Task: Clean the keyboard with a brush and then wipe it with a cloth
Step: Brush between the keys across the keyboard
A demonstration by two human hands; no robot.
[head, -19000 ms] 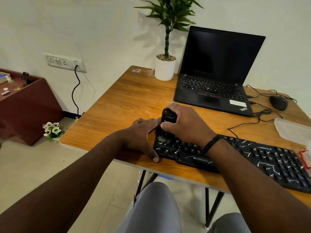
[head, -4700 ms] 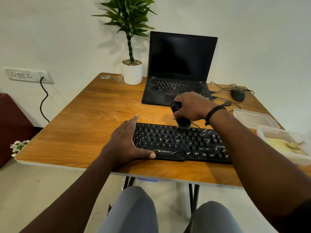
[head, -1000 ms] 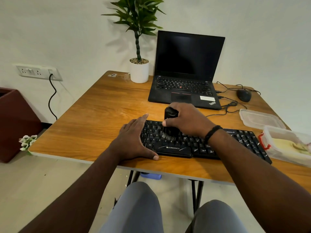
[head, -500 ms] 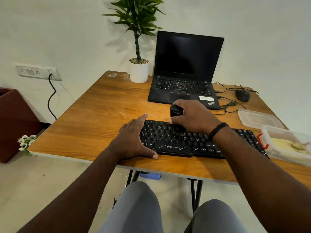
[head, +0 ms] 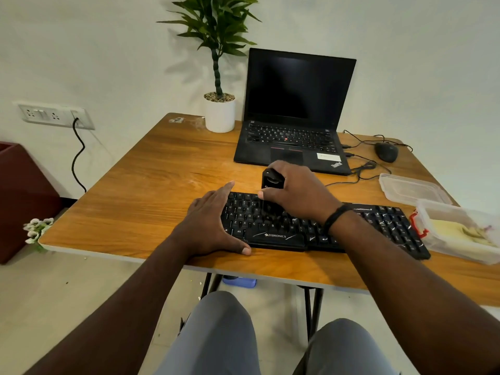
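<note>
Black keyboard [head: 319, 228] lies along the near edge of the wooden table [head: 151, 190], in front of the open laptop [head: 292, 123]. Right hand [head: 297, 196] is closed around a stubby black brush [head: 271, 182], held upright; its lower end sits on the letter keys left of centre. Left hand [head: 209, 226] is open and flat, palm against the keyboard's left end, thumb along the front edge, bracing it.

Judged step: brushing; right half of keys likely not yet covered. No cloth identifiable; something pale lies in the clear tub [head: 460, 234] at right, contents unclear.

Risks:
- Strokes toward the near edge could push dust off onto the lap.
- If the bracing hand lifts, the keyboard may slide toward the tub.
- Heavy pressure could pop a keycap.
- The loose cable [head: 359, 169] behind sits near the brushing hand and could snag.
</note>
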